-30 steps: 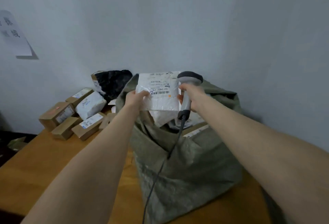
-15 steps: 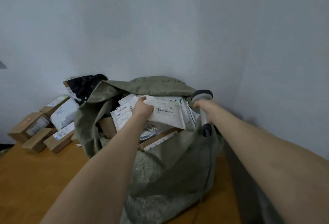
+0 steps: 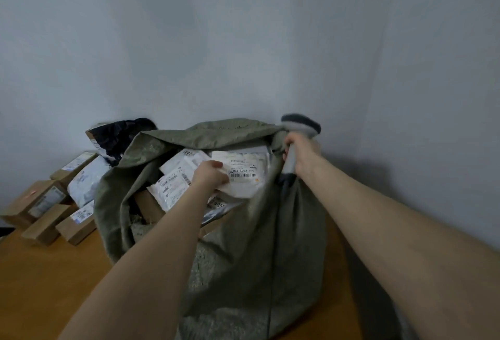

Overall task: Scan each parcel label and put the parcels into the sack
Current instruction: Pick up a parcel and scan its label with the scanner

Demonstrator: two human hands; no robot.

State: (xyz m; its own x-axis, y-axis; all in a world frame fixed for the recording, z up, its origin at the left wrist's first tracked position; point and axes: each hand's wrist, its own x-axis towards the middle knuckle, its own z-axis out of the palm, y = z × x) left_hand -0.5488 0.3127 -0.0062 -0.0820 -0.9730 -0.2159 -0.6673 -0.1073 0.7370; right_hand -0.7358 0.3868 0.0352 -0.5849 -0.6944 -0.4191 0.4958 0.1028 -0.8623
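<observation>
Your left hand (image 3: 209, 177) pinched the white parcel (image 3: 246, 177) by its left edge and laid it on the pile in the sack (image 3: 243, 245) mouth. Label up, print upside down to you, long axis running rightward from that hand. Your right hand (image 3: 304, 154) gripped the scanner (image 3: 300, 123) handle at the rim, probably to hold the mouth open. Boxes (image 3: 40, 204) lay well left.

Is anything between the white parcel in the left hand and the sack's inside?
Nothing visible. The white parcel, gripped by the left hand, lies inside the open sack mouth, atop other parcels.
</observation>
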